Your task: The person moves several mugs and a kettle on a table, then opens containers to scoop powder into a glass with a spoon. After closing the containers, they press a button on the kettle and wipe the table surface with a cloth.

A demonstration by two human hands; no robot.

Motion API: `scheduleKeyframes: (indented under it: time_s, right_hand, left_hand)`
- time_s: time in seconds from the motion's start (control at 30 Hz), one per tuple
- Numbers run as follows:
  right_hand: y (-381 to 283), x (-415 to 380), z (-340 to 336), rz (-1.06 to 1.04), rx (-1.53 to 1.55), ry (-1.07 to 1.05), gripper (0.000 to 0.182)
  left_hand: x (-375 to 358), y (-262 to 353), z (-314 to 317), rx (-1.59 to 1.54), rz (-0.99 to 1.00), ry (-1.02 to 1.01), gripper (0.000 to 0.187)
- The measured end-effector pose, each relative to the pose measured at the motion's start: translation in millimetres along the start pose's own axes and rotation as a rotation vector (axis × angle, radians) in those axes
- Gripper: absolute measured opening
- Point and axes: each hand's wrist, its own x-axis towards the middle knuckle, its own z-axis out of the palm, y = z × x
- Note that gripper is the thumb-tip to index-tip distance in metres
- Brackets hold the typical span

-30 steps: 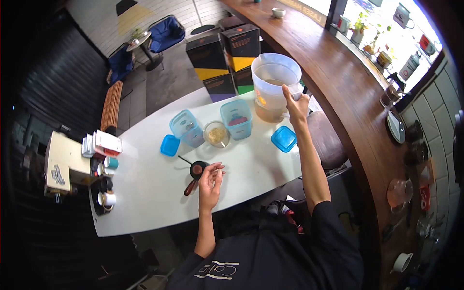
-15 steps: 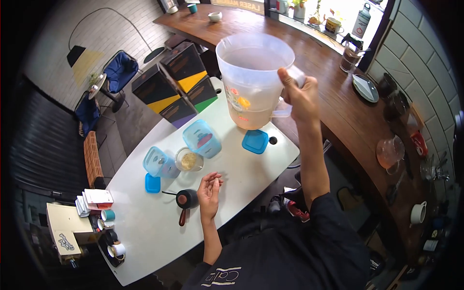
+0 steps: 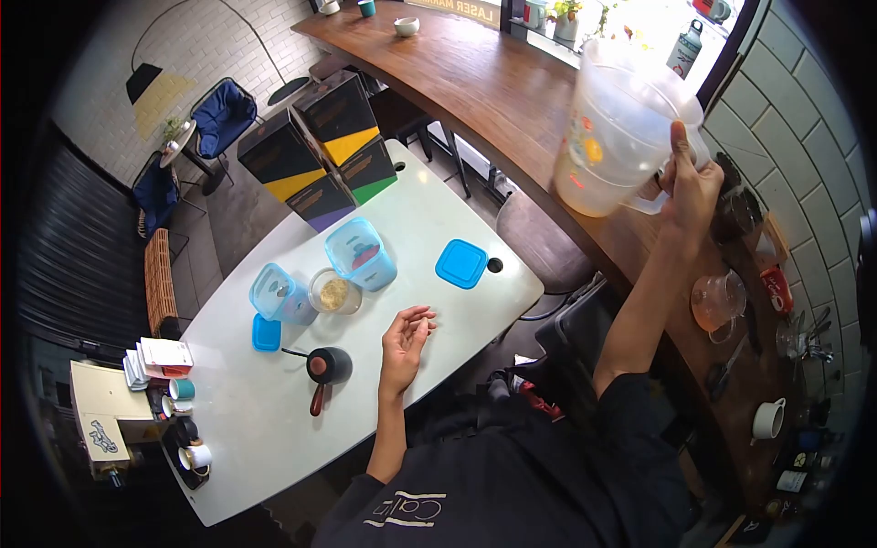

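My right hand (image 3: 692, 192) is closed round the handle of a large translucent plastic pitcher (image 3: 603, 151) with a flower print. The pitcher is tilted and appears over the wooden counter's edge. Above the white table, my left hand (image 3: 402, 352) holds nothing, its fingers loosely curled and apart. Near it stands a small dark pot (image 3: 336, 365) with a brown handle. Farther back are a blue plastic container (image 3: 370, 265) with something reddish inside, a second blue container (image 3: 283, 300), and a clear cup (image 3: 335, 294) of pale contents. A blue lid (image 3: 461, 263) lies toward the right.
A smaller blue lid (image 3: 266, 333) lies at the table's left. Black boxes (image 3: 315, 146) stand behind the white table (image 3: 274, 438). Along the curved wooden counter (image 3: 493, 100) are a glass jug (image 3: 717, 301) and a white mug (image 3: 768, 420). A stool (image 3: 539, 242) stands between table and counter.
My right hand has carried the pitcher rightward, from above the white table to the counter side, tilting it more. My left hand stays empty over the table. The view has shifted slightly.
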Motion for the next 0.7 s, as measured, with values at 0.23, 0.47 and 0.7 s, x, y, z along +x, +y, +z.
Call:
scheduleKeyframes:
  time_s: [0.23, 0.47, 0.7]
  right_hand:
    - [23, 22, -38, -0.019, -0.021, 0.127, 0.045]
    - [40, 51, -37, -0.024, -0.040, 0.172, 0.042]
    - [59, 69, -48, -0.092, -0.070, 0.123, 0.036]
  left_hand:
    - [7, -2, 3, -0.006, -0.009, -0.001, 0.028]
    - [15, 0, 4, -0.007, -0.011, 0.002, 0.029]
    - [6, -3, -18, 0.006, 0.000, 0.050, 0.027]
